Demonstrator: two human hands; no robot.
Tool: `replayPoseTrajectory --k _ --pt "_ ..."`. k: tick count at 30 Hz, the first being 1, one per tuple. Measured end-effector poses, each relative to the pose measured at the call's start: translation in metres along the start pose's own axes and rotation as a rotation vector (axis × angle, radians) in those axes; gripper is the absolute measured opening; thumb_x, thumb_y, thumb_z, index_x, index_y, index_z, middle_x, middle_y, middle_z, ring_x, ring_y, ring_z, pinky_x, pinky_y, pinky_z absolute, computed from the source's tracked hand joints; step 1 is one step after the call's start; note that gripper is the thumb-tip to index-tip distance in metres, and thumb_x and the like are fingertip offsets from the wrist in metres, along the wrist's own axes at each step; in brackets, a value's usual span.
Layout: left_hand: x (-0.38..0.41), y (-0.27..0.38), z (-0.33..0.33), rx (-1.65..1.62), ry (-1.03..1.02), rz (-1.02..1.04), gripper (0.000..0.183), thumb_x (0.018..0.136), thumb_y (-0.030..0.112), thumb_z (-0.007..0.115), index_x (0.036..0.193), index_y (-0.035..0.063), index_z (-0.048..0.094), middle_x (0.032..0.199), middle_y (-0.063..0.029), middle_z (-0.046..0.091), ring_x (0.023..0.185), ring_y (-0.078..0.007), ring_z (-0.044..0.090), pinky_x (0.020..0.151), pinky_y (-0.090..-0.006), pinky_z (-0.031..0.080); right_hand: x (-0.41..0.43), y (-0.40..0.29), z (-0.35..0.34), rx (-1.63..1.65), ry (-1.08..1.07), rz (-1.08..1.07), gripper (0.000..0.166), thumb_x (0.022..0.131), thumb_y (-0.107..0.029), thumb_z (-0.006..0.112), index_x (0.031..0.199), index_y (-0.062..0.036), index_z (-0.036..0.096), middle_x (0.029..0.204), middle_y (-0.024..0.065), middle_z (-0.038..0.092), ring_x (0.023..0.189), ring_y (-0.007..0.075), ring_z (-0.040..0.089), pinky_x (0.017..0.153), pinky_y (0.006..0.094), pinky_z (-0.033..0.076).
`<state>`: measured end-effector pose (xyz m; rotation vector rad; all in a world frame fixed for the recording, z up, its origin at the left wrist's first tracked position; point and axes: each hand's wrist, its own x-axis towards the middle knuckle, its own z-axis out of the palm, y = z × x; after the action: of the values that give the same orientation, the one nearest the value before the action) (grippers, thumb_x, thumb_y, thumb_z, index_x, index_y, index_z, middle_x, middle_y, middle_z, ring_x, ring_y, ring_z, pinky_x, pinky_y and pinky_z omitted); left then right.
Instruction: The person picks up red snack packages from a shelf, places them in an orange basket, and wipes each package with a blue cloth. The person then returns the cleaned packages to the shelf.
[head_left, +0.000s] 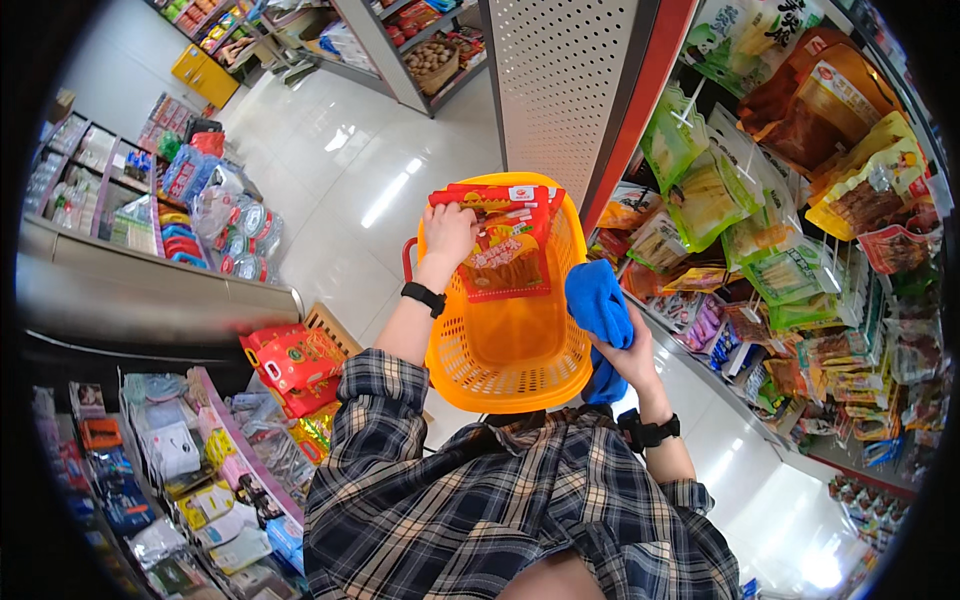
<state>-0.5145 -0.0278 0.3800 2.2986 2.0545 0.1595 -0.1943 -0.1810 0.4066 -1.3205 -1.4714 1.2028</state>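
An orange plastic shopping basket with slotted sides is in front of my body. Several red snack packets lie overlapping in its far half, and the basket floor shows on the near side. My left hand reaches over the basket's left rim, its fingers curled on the packets' upper left edge; the fingertips are partly hidden. At the basket's right side, my right hand grips a folded blue cloth, part of which hangs below the hand. A red basket handle shows at the left rim.
Hanging snack bags fill the shelf on my right, beside a perforated metal panel. To the left are a metal counter edge, red gift bags and racks of small packaged goods. Bottled water packs stand on the tiled floor.
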Motion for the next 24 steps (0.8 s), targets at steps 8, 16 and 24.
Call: replayPoseTrajectory --k 8,16,24 --pt "-0.036 0.028 -0.077 -0.239 -0.11 0.347 0.018 0.086 0.03 0.062 0.093 0.0135 0.061 0.082 -0.0075 0.067 0.077 -0.0298 0.064 0.064 -0.0411 0.051 0.019 -0.006 0.002 -0.375 -0.074 -0.347 0.041 0.062 -0.018 0.081 0.1 -0.0099 0.07 0.147 0.0178 0.035 0.138 0.039 0.028 0.111 0.0475 0.024" --pt "-0.069 0.064 -0.162 -0.218 0.319 0.66 0.007 0.082 0.018 0.065 0.084 0.012 0.066 0.088 0.002 0.067 0.09 -0.0201 0.061 0.086 -0.0355 0.045 0.048 -0.027 0.001 -0.095 -0.378 -0.387 0.038 0.065 -0.01 0.077 0.103 -0.0078 0.07 0.139 0.018 0.046 0.129 0.0329 0.044 0.104 0.0406 0.037" --pt "-0.114 0.063 -0.144 -0.982 0.449 0.27 0.079 0.072 0.022 0.081 0.137 0.0084 0.038 0.138 -0.0122 0.042 0.124 -0.0296 0.045 0.106 -0.0427 0.034 0.012 -0.056 -0.034 0.148 -0.229 -0.369 0.042 0.076 -0.007 0.072 0.115 0.0009 0.06 0.104 0.0076 0.066 0.097 0.014 0.06 0.087 0.0307 0.048"
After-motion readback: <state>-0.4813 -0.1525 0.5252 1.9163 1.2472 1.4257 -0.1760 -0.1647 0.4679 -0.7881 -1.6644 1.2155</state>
